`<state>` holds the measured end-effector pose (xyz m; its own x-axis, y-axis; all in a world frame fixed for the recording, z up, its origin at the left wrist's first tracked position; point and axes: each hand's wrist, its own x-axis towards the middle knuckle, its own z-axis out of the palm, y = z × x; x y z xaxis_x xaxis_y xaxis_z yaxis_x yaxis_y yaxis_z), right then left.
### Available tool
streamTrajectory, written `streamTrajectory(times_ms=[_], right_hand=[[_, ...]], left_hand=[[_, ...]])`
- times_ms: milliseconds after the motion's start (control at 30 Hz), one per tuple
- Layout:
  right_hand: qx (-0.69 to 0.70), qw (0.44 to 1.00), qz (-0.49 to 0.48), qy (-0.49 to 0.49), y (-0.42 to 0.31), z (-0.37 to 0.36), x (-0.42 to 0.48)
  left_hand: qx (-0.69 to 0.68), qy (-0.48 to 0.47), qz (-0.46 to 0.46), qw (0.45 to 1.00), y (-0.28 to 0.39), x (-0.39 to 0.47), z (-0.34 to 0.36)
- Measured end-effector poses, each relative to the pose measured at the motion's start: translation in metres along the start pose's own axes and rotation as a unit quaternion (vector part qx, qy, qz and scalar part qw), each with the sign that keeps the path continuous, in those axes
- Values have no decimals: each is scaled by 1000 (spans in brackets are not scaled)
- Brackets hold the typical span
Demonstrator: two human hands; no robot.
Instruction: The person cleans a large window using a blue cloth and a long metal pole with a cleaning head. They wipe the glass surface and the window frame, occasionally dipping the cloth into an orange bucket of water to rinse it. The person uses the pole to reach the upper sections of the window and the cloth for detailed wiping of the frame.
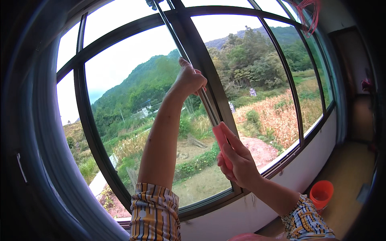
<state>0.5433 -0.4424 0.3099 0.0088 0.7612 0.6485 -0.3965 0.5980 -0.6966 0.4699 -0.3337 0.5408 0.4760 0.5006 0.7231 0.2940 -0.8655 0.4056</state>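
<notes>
A long metal pole (172, 30) runs slantwise up across the window. My left hand (190, 79) is closed around its middle, the thumb lying along the shaft. Lower down, my right hand (236, 159) grips the pink handle (221, 138) at the pole's bottom end. At the top edge of the view, a dark piece (155, 3) shows at the pole's upper end, partly cut off. Behind both hands stands the window, its dark metal frame (205, 69) close beside the pole. Whether the upper end touches the glass cannot be told.
A blue-grey curtain (51, 126) hangs at the left. An orange-red bucket (321, 192) stands on the floor at the lower right, near the white wall (304, 174) under the sill. Pink cord (310, 15) hangs at the upper right, and a dark doorway lies beyond it.
</notes>
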Motion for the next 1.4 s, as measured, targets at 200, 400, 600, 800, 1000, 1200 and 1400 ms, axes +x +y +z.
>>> streamTrajectory(times_ms=[200,400,600,800,1000,1200,1400], right_hand=[[-49,998,12,31,3,-16,7],[-16,1000,22,14,50,-47,-35],[-111,992,-37,45,39,-30,-7],[-314,938,-113,96,-75,-49,140],[-307,948,-79,14,-154,16,218],[-434,888,-121,91,-56,-16,183],[-409,889,-195,61,98,-21,5]], left_hand=[[2,-8,-26,1000,-12,15,25],[2,8,-16,1000,-46,-36,67],[32,69,19,997,-77,-28,48],[-147,64,-13,987,-68,-98,40],[-147,25,-40,988,-80,-159,24],[-142,89,-45,985,-82,-140,14],[11,81,-127,988,-103,-120,20]])
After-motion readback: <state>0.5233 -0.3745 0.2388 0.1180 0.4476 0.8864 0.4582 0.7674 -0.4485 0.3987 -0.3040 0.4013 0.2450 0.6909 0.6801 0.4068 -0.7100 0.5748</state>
